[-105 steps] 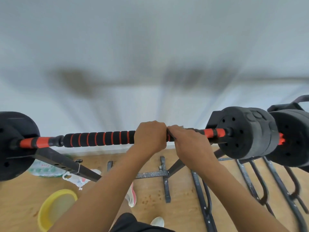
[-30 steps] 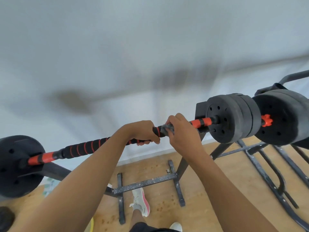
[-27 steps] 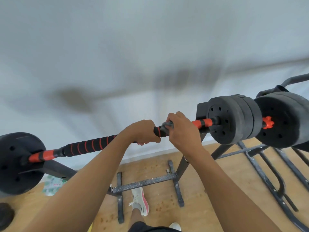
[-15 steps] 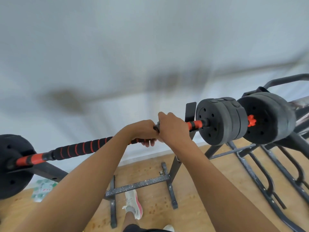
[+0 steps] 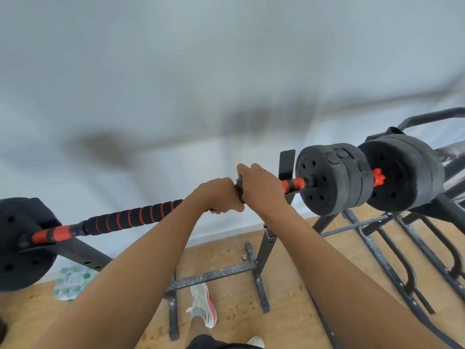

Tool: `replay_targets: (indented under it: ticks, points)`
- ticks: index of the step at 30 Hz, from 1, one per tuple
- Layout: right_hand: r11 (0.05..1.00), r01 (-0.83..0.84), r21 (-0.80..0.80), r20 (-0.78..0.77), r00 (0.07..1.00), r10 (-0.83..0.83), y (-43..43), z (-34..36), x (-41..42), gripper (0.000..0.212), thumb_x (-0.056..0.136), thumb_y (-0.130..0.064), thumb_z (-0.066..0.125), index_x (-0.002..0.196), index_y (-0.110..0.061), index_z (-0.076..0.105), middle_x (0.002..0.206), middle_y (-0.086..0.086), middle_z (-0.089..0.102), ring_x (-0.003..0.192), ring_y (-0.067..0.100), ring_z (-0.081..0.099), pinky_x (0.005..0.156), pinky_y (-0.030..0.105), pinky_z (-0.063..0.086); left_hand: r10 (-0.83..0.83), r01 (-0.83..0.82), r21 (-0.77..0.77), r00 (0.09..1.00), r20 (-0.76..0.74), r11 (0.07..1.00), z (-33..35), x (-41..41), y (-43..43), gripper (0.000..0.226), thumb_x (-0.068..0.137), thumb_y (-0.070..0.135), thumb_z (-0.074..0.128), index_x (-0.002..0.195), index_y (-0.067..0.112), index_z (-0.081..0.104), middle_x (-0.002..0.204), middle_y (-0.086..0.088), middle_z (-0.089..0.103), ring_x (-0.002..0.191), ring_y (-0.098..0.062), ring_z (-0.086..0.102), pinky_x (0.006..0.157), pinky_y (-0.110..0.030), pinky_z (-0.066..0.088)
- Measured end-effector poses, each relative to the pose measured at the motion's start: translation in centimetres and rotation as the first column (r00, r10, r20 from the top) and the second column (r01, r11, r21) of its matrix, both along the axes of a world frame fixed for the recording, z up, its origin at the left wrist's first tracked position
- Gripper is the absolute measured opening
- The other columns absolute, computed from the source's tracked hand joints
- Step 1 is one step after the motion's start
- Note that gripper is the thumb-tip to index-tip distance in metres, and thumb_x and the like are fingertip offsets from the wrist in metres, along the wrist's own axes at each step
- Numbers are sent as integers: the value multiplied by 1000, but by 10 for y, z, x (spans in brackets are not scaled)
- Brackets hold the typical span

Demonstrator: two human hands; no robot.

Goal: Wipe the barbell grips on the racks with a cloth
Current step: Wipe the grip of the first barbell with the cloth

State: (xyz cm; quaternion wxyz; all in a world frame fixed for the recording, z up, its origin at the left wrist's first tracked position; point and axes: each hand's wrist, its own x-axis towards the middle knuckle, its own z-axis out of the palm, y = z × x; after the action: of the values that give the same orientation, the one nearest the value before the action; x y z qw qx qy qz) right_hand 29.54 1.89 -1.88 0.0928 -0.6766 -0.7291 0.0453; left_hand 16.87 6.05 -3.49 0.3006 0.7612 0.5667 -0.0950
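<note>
A barbell lies across the rack, its black foam grip (image 5: 130,217) ringed with red bands. My left hand (image 5: 216,195) grips the bar near its middle. Right beside it and touching it, my right hand (image 5: 261,187) is wrapped round the bar over a dark grey cloth (image 5: 238,179); only a small edge of the cloth shows above my knuckles. The red and black sleeve (image 5: 293,185) runs from my right hand to the black plates (image 5: 327,177). A black plate (image 5: 17,245) closes the left end.
A rack upright (image 5: 286,162) stands behind the bar, and its base bar (image 5: 214,275) crosses the wooden floor. A second set of plates (image 5: 402,172) on another rack sits close on the right. My shoe (image 5: 203,306) and a pack of bottles (image 5: 73,280) are below.
My right hand with the cloth has slid left along the bar until it meets my left hand. The left hand has kept its hold, and the view has shifted slightly.
</note>
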Motion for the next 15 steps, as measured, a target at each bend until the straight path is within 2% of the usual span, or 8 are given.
replay_targets:
  ticks: [2, 4, 6, 8, 10, 12, 14, 15]
  points:
    - [999, -24, -28, -12, 1000, 24, -7, 2, 7, 13, 94, -8, 53, 106, -13, 49, 89, 6, 49, 73, 26, 55, 55, 34, 38, 36, -19, -210, 996, 77, 977, 11, -2, 8, 19, 79, 22, 69, 70, 10, 59, 57, -2, 60, 47, -19, 50, 56, -29, 46]
    - [998, -27, -52, -14, 1000, 27, -12, 4, 13, 21, 90, -2, 54, 106, -15, 50, 90, 5, 51, 76, 25, 56, 53, 32, 36, 58, -37, -209, 994, 94, 977, 10, 0, 11, 16, 78, 22, 70, 74, 9, 61, 60, -3, 60, 47, -20, 49, 53, -28, 44]
    - [999, -22, -35, -30, 999, 21, -15, 3, 16, 23, 88, -1, 56, 105, -17, 51, 91, 4, 52, 75, 24, 55, 52, 31, 37, 54, -51, -68, 998, 43, 996, 1, 3, 6, 18, 77, 26, 68, 71, 11, 59, 57, -2, 59, 44, -20, 49, 52, -27, 44]
    - [1000, -19, 3, -37, 999, 19, -13, 1, 14, 23, 88, -2, 57, 104, -17, 52, 93, 4, 53, 74, 24, 56, 55, 33, 41, 54, -45, 185, 998, -42, 982, -8, 5, -3, 23, 78, 32, 64, 67, 14, 55, 54, 2, 57, 44, -19, 51, 53, -26, 45]
    - [999, -13, 32, -25, 1000, 14, -9, -1, 9, 22, 87, -2, 56, 104, -16, 53, 92, 5, 52, 73, 25, 56, 56, 34, 40, 70, -18, 435, 992, -104, 900, -19, 5, -14, 24, 86, 33, 57, 68, 17, 55, 55, 5, 56, 46, -18, 52, 53, -27, 46]
    - [999, -7, 35, 5, 1000, 7, -3, -1, 3, 21, 88, -3, 55, 105, -15, 53, 91, 6, 52, 72, 27, 57, 55, 34, 36, 59, 90, 634, 976, -211, 768, -33, 5, -29, 23, 92, 29, 51, 71, 19, 54, 53, 6, 48, 42, -15, 43, 50, -27, 38]
    - [1000, -7, 17, 33, 999, 6, 0, 0, -1, 20, 88, -4, 55, 105, -14, 54, 91, 6, 50, 72, 28, 56, 55, 34, 35, 59, 133, 703, 969, -242, 699, -36, 8, -35, 20, 92, 25, 51, 72, 19, 52, 52, 7, 44, 42, -16, 41, 51, -26, 34]
    - [1000, -7, 5, 36, 999, 6, 0, 0, -1, 19, 89, -4, 55, 106, -13, 54, 91, 6, 49, 72, 28, 56, 55, 34, 35, 41, 124, 666, 973, -226, 735, -32, 7, -31, 19, 91, 27, 52, 74, 19, 54, 54, 6, 49, 46, -18, 49, 52, -27, 39]
